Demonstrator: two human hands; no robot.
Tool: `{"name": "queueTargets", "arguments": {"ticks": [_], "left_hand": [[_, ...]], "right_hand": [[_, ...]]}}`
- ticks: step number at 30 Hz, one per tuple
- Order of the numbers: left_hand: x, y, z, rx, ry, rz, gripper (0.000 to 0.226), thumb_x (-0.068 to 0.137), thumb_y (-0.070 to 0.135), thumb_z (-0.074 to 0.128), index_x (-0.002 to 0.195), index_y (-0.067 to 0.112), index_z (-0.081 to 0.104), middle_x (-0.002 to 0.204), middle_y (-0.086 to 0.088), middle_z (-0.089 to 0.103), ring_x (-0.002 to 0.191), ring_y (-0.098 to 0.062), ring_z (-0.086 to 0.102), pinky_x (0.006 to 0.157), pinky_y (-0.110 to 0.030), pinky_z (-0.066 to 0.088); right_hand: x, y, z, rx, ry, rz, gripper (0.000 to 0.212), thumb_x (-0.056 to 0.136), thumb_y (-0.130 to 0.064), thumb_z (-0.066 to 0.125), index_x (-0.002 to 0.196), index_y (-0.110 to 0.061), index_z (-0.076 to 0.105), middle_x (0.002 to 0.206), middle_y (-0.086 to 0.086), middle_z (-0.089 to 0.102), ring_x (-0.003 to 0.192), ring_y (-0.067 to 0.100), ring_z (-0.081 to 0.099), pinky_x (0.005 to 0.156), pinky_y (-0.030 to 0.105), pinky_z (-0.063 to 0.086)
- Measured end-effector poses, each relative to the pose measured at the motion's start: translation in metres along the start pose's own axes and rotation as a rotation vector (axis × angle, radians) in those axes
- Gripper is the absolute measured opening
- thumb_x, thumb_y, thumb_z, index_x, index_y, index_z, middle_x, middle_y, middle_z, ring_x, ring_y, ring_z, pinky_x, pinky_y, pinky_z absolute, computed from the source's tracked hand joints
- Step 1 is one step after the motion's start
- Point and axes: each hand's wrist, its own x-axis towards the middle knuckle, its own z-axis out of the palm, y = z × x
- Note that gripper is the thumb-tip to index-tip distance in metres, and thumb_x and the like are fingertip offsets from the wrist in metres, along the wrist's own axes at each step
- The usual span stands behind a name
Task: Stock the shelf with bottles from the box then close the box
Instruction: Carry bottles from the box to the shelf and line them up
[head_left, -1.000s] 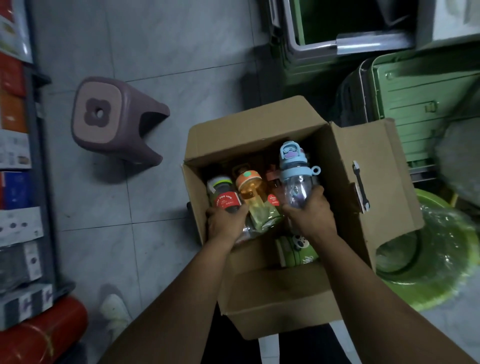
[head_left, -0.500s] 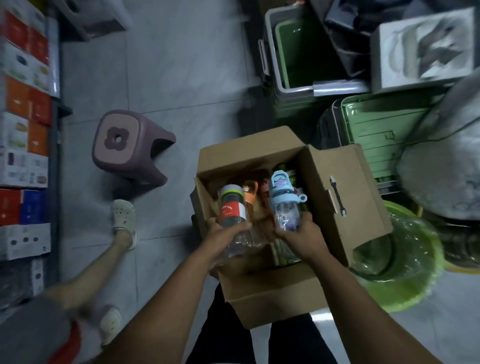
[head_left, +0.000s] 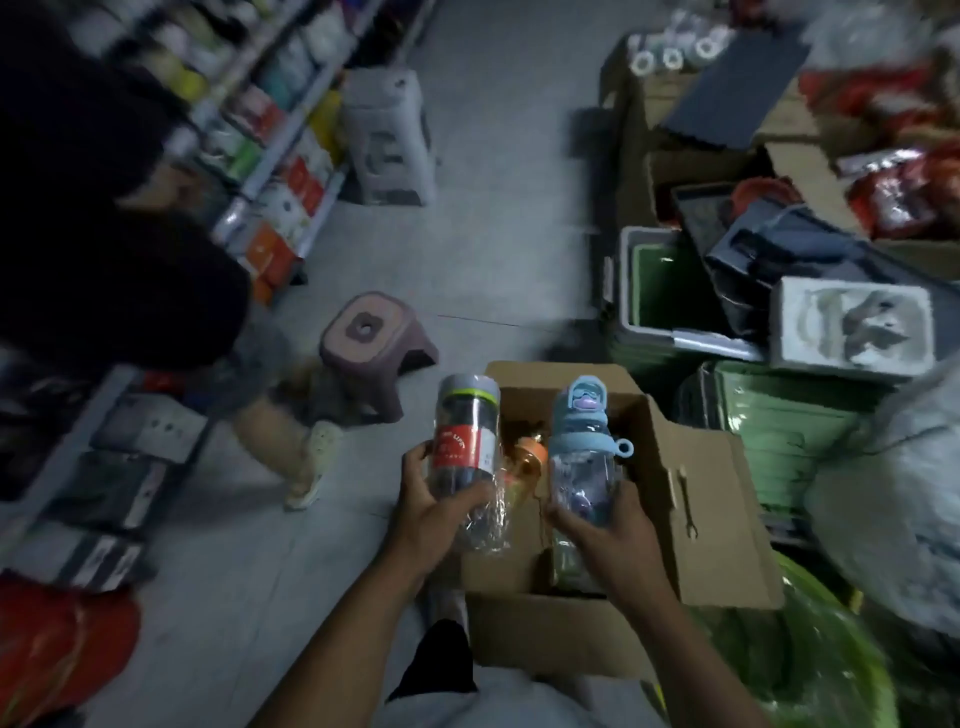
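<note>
- Head view: the left grip (head_left: 436, 519) is clenched round the lower half of a dark bottle (head_left: 465, 441) with a red label and grey cap, held upright over the box's left edge
- Loose clear wrap crinkles under those fingers
- The right grip (head_left: 608, 535) grasps the base of a blue-capped bottle (head_left: 584, 447), upright above the open box (head_left: 717, 519)
- The box sits on the floor with its flaps spread; an orange-capped bottle (head_left: 530, 457) shows inside, between the two lifted ones
- The shelf (head_left: 280, 156) runs along the left, well apart from the box and blurred; another person (head_left: 104, 260) is beside it, one foot near a purple stool (head_left: 369, 338)
- The step in hand looks like carrying both bottles to the shelf
- To do it well, squeeze the bottle bodies, not the slippery film, and keep them upright
- Turn left around the stool and the other person
- Set one bottle down at a time, labels outward
- Closing the box waits until it is emptied
</note>
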Motion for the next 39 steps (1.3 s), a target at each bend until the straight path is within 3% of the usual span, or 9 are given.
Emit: {"name": "queueTargets", "arguments": {"ticks": [2, 5, 9, 15, 18, 25, 29, 34, 39], "left_hand": [[-0.038, -0.007, -0.013, -0.039, 0.113, 0.081, 0.097, 0.054, 0.035, 0.093, 0.135, 0.042, 0.04, 0.125, -0.004, 0.065, 0.1, -0.026, 0.073, 0.084, -0.054, 0.061], [-0.101, -0.034, -0.035, -0.129, 0.315, 0.192, 0.082, 0.073, 0.021, 0.089, 0.136, 0.039, 0.04, 0.12, 0.005, 0.066, 0.095, -0.014, 0.073, 0.078, -0.039, 0.061], [-0.182, -0.077, -0.078, -0.287, 0.54, 0.204, 0.079, 0.074, 0.015, 0.088, 0.133, 0.038, 0.042, 0.12, -0.004, 0.067, 0.096, -0.024, 0.074, 0.078, -0.048, 0.062], [-0.308, -0.129, -0.161, -0.534, 0.866, 0.292, 0.076, 0.075, 0.007, 0.086, 0.131, 0.036, 0.044, 0.109, -0.004, 0.072, 0.08, -0.022, 0.077, 0.06, -0.04, 0.06], [-0.369, -0.169, -0.209, -0.62, 0.993, 0.314, 0.075, 0.079, 0.011, 0.084, 0.134, 0.039, 0.042, 0.114, -0.001, 0.07, 0.085, -0.024, 0.076, 0.063, -0.042, 0.061], [-0.505, -0.264, -0.338, -0.675, 1.28, 0.314, 0.065, 0.08, 0.013, 0.083, 0.131, 0.031, 0.048, 0.103, -0.012, 0.073, 0.067, -0.023, 0.074, 0.054, -0.034, 0.058], [-0.576, -0.292, -0.426, -0.661, 1.358, 0.381, 0.066, 0.08, 0.014, 0.084, 0.133, 0.033, 0.049, 0.105, -0.013, 0.073, 0.072, -0.027, 0.073, 0.055, -0.036, 0.057], [-0.64, -0.274, -0.521, -0.637, 1.415, 0.491, 0.08, 0.064, 0.028, 0.092, 0.129, 0.039, 0.047, 0.107, 0.006, 0.072, 0.082, -0.013, 0.075, 0.06, -0.037, 0.061], [-0.658, -0.259, -0.629, -0.574, 1.452, 0.571, 0.065, 0.078, 0.012, 0.084, 0.12, 0.046, 0.048, 0.101, 0.014, 0.074, 0.083, -0.006, 0.074, 0.065, -0.03, 0.06]], "right_hand": [[-0.014, -0.007, 0.004, -0.026, -0.113, -0.096, 0.068, 0.07, -0.053, 0.083, 0.125, -0.03, 0.049, 0.114, -0.014, 0.066, 0.101, 0.003, 0.066, 0.074, 0.027, 0.055], [-0.034, -0.005, 0.016, -0.136, -0.246, -0.203, 0.065, 0.076, -0.043, 0.088, 0.129, -0.031, 0.051, 0.116, -0.011, 0.069, 0.101, 0.008, 0.07, 0.084, 0.043, 0.062], [-0.081, -0.005, 0.053, -0.262, -0.358, -0.348, 0.065, 0.067, -0.06, 0.083, 0.12, -0.037, 0.052, 0.107, -0.011, 0.071, 0.096, 0.011, 0.071, 0.085, 0.049, 0.06], [-0.189, -0.032, 0.141, -0.43, -0.663, -0.496, 0.055, 0.079, -0.043, 0.085, 0.116, -0.025, 0.049, 0.101, -0.01, 0.066, 0.084, 0.003, 0.062, 0.076, 0.025, 0.053], [-0.256, -0.038, 0.199, -0.439, -0.828, -0.517, 0.057, 0.079, -0.036, 0.087, 0.117, -0.027, 0.046, 0.108, -0.01, 0.066, 0.088, 0.008, 0.067, 0.078, 0.041, 0.061], [-0.428, -0.019, 0.349, -0.399, -1.034, -0.522, 0.052, 0.078, -0.022, 0.088, 0.117, -0.021, 0.054, 0.104, -0.004, 0.066, 0.084, 0.011, 0.065, 0.039, 0.018, 0.047], [-0.521, -0.015, 0.434, -0.338, -1.12, -0.572, 0.053, 0.076, -0.026, 0.09, 0.116, -0.029, 0.055, 0.106, -0.004, 0.068, 0.089, 0.013, 0.068, 0.043, 0.017, 0.05], [-0.611, -0.038, 0.523, -0.25, -1.227, -0.71, 0.058, 0.079, -0.02, 0.088, 0.126, -0.035, 0.059, 0.11, -0.014, 0.073, 0.095, -0.003, 0.07, 0.067, 0.009, 0.051], [-0.661, -0.076, 0.616, -0.19, -1.297, -0.777, 0.054, 0.08, -0.019, 0.088, 0.125, -0.022, 0.058, 0.107, -0.008, 0.071, 0.08, -0.015, 0.067, 0.058, 0.005, 0.049]]}}
